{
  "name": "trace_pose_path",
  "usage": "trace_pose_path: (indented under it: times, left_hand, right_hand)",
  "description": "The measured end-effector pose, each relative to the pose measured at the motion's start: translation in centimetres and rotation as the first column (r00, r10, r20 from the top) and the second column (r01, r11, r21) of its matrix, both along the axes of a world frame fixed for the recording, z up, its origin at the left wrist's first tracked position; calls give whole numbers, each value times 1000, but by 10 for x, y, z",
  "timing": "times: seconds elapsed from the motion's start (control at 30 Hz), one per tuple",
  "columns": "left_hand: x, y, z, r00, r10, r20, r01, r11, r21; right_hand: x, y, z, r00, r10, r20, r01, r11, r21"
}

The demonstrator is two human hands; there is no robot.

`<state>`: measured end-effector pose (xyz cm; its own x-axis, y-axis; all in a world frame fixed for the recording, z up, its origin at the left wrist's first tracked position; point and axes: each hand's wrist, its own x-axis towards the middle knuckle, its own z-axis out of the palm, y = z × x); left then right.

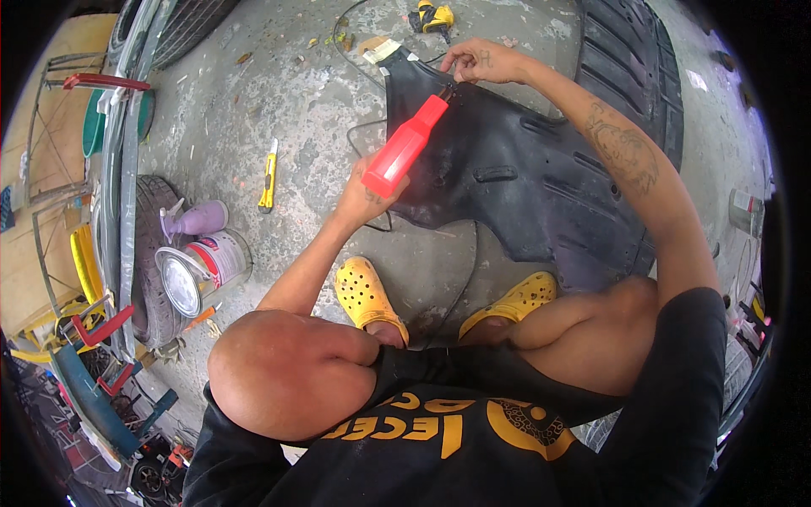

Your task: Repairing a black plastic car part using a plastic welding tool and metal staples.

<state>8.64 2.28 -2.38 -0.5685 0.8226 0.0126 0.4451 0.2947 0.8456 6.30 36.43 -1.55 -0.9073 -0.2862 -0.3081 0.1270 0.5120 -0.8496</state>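
Observation:
My left hand is wrapped round a red pistol-shaped tool, which looks like a soldering gun. The tool's dark metal tip touches or nearly touches the upper edge of a black moulded plastic panel on the floor in front of me. Close to that tip, my right hand has its fingers curled together at the panel's edge. What they pinch, if anything, is too small to make out. A pale strip lies at the panel's upper left corner.
A yellow utility knife lies on the concrete floor to the left. Beyond the panel is a yellow-and-black power tool. A purple spray bottle and a paint can stand beside a tyre. Dark cable runs across the floor.

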Motion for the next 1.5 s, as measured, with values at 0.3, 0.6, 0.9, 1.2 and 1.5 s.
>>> trace_pose_path:
  times: [0.3, 0.6, 0.9, 1.2, 1.5]
  left_hand:
    - [5, 0, 4, 1000, 3, 12, -3, 1000, 26]
    - [3, 0, 2, 1000, 9, 29, -10, 999, 34]
    - [2, -1, 4, 999, 5, 52, -6, 1000, 23]
    - [1, -2, 0, 997, -31, -70, 31, 999, 11]
    - [7, 9, 28, 991, 62, 120, -47, 991, -123]
  right_hand:
    - [2, -1, -1, 1000, -2, 19, 2, 1000, 0]
    - [0, 1, -2, 1000, -7, 4, 7, 1000, -2]
    - [0, -2, -2, 999, -40, 15, 40, 999, -20]
    - [-1, -1, -3, 999, -39, 5, 39, 999, -13]
    - [2, -2, 1, 999, -53, 8, 53, 998, 22]
